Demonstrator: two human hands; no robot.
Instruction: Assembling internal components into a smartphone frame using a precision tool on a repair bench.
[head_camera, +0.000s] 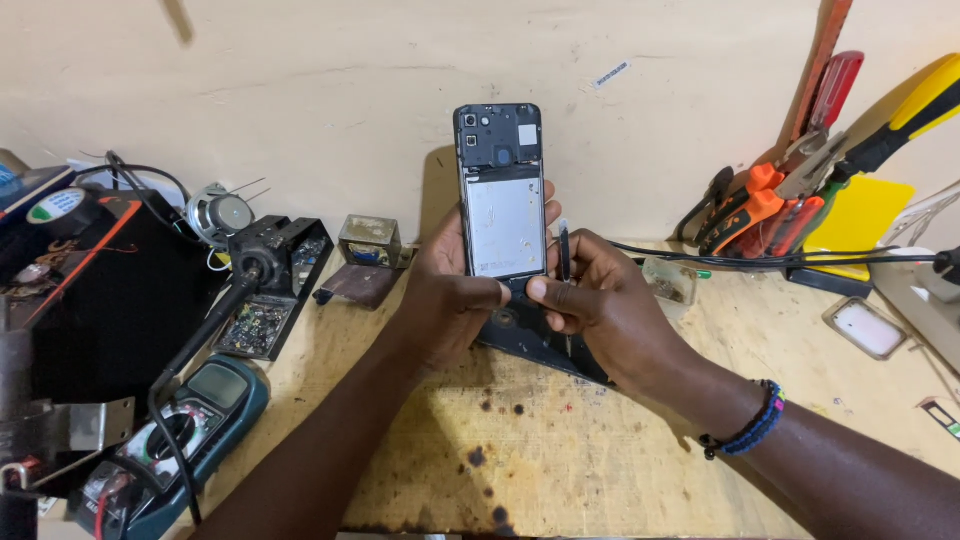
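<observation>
Head view looked down on the scarred wooden tabletop (560, 450), and going from the left I saw the teal multimeter (175, 440) near the edge, then a small speaker (222, 213) and a black soldering-iron stand (275, 262) further back. My left hand (450, 295) was closed around the lower left edge of the opened phone (502, 190), thumb pressed across its bottom end. The phone stood upright with its back cover off, long axis running straight up toward the wall, and rose directly above both hands. My right hand (600, 305) gripped the phone's lower right corner with thumb and forefinger touching it, and pinched a thin dark tool (564, 250) that pointed upward just beside the phone's right edge, parallel to it. Both hands were equally near. A dark flat piece (540, 345) lay beneath them. Pliers (760, 205) leaned at far right.
</observation>
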